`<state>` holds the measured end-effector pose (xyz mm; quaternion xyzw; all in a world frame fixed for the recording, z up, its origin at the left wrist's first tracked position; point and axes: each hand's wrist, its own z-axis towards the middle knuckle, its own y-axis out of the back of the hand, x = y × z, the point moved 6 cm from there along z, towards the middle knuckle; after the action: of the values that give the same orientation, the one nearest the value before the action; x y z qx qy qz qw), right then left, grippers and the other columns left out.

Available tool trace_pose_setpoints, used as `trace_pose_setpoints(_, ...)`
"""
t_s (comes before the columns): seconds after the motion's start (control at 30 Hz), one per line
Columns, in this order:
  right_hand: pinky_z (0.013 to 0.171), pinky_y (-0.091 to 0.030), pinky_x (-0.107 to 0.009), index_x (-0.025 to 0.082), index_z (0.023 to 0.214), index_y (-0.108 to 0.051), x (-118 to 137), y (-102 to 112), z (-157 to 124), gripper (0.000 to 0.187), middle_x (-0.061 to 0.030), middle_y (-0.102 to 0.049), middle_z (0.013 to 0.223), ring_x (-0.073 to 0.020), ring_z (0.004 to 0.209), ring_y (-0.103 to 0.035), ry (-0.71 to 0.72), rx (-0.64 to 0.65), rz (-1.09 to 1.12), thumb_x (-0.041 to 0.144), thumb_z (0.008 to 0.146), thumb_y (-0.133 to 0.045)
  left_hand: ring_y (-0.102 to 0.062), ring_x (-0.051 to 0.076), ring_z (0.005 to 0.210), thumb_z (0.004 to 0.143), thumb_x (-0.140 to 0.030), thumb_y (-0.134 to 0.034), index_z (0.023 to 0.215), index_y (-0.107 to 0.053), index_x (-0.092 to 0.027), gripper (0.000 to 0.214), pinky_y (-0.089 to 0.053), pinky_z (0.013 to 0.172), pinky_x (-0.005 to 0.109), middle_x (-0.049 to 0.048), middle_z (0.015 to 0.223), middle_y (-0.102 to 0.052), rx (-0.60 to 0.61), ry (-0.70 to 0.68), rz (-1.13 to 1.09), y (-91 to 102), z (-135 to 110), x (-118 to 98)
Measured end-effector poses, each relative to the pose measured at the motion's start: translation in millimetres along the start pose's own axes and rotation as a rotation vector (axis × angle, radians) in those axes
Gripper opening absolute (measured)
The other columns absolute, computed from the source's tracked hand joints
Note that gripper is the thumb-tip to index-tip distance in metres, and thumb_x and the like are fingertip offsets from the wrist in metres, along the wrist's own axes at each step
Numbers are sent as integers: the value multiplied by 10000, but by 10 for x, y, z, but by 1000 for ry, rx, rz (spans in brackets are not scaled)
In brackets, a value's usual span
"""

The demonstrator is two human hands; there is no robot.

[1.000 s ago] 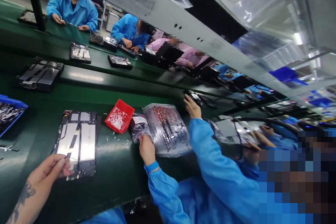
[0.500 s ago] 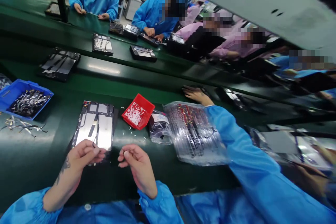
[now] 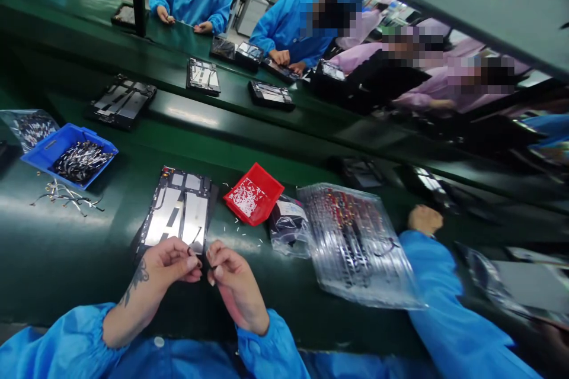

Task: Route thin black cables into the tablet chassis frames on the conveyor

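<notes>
Pinching a thin dark strip (image 3: 198, 235), presumably for fine control, the left hand (image 3: 166, 272) sits just beside the right hand (image 3: 237, 281), whose fingertips are drawn together; whether they grip anything I cannot tell. A red tray (image 3: 269, 188) and blue bin (image 3: 38, 158) flank the flat device (image 3: 171, 213), likely for easy reach. Left of centre in the frame, it lies just beyond the left hand, which covers part of its near edge.

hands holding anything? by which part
The left hand appears to pinch a thin cable below its upper tip; for the right hand, I can't tell.
</notes>
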<state>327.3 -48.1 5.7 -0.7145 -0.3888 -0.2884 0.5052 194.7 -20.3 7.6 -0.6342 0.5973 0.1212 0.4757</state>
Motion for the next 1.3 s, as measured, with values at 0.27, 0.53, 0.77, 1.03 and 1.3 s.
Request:
trace_pose_setpoints(0.27,549,-399,-211,213,657,-680,-34,-8,39,211,2,-481,801,-116,690,-466,84,-14,-106,349,624,-838,-640,149,720,670,-301,-787,673,-666,-188,165,-506,693,249,11,756,-702,18,-189,87,-56,-36,-16)
trace_pose_setpoints(0.53,551,-445,-232,241,824,-689,120,-33,-19,102,-18,-524,875,-123,689,-525,231,74,-408,341,804,-691,-620,162,649,735,-288,-716,685,-652,-194,124,-486,623,269,12,680,-660,38,-270,214,-69,-56,-119)
trace_pose_setpoints(0.77,706,-436,-267,203,821,-605,451,-206,-70,66,-11,-571,787,-145,784,-539,398,262,-969,195,879,-577,-622,166,688,777,-277,-668,718,-672,-171,122,-482,646,263,27,722,-678,23,-352,375,-41,-65,-186)
trace_pose_setpoints(1.03,474,-411,-203,192,744,-619,-14,-138,45,217,-1,-538,797,-87,567,-483,219,-113,-303,390,827,-653,-673,157,723,735,-259,-729,754,-629,-176,131,-517,713,251,7,715,-716,-246,-358,28,18,111,-147)
trace_pose_setpoints(1.3,530,-433,-209,197,784,-675,-70,-173,104,177,-15,-590,851,-92,613,-494,289,-264,-219,368,827,-663,-704,173,797,724,-212,-750,780,-632,-178,135,-549,729,254,24,808,-755,-290,-466,-28,-58,85,-131)
